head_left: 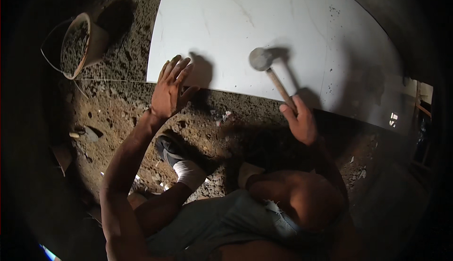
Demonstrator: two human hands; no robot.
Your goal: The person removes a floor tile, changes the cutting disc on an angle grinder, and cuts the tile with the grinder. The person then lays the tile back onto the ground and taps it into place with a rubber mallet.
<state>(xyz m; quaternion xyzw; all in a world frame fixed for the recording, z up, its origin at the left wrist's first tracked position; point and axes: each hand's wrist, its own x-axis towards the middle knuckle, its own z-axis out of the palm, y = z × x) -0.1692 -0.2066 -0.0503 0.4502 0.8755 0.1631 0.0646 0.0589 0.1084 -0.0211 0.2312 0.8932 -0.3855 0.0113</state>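
Observation:
My right hand (302, 123) is closed around the wooden handle of a mallet (261, 60) with a rounded grey head. The head hangs over a large white tile surface (212, 20) with pale brown veins, and its shadow falls beside it. Whether the head touches the tile, I cannot tell. With fingers stretched out, my left hand (171, 90) is at the tile's near left corner, holding nothing. Its fingertips reach over the tile, and a shadow lies to their right.
A bucket (96, 44) with a wire handle lies tilted at the left on dark, crumbly mortar (134, 67). A taut string (113, 80) runs from near it to the tile's corner. A trowel (89, 134) rests on rough ground. My shod foot (169, 148) is below the tile edge.

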